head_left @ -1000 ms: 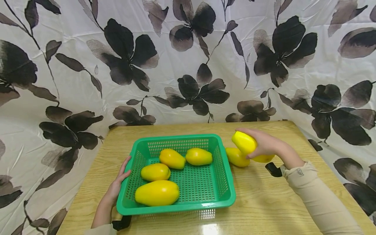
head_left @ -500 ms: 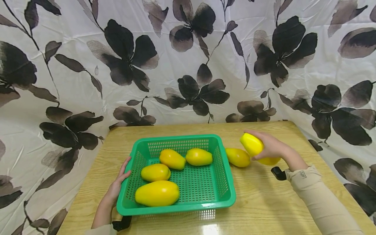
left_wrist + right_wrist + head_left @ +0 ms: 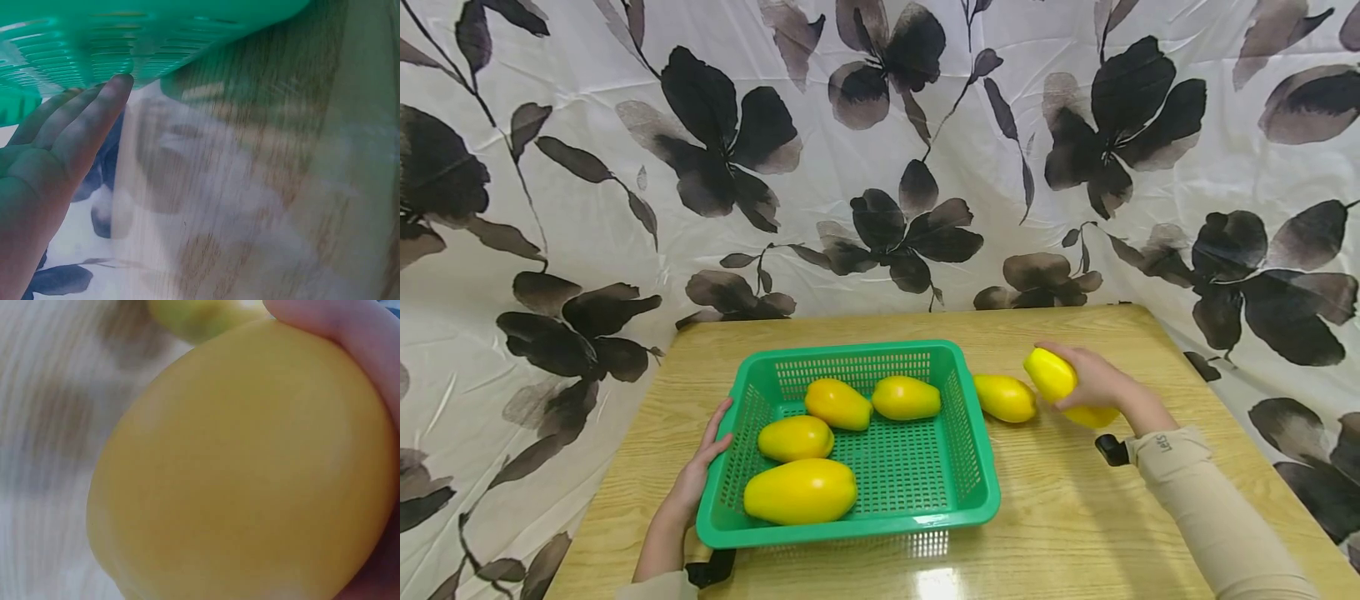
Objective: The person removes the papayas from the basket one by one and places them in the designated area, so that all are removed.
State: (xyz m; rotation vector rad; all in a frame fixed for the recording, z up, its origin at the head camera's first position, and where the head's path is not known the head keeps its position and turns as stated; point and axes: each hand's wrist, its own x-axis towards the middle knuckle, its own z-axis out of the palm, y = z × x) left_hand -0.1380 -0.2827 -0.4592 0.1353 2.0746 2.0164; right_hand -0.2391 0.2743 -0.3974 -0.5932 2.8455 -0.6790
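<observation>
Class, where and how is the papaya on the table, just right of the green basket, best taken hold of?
Probably round its thick right half, coming from above and the right: the papaya lies on its side, narrowing leftward, with that left end close to the green basket.

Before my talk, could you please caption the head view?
Left hand against green basket, right hand gripping yellow fruit.

The basket (image 3: pixel 895 467) is coloured green. A lemon yellow is shown by the held fruit (image 3: pixel 1051 377), a deeper golden yellow by the basket's fruits (image 3: pixel 801 492). The tan table (image 3: pixel 1045 517) is streaked with grain; the white cloth (image 3: pixel 820 167) is patterned with black and grey-brown flowers (image 3: pixel 887 229). The beige right sleeve (image 3: pixel 1210 508) is marked with dark lettering (image 3: pixel 1165 443).
</observation>
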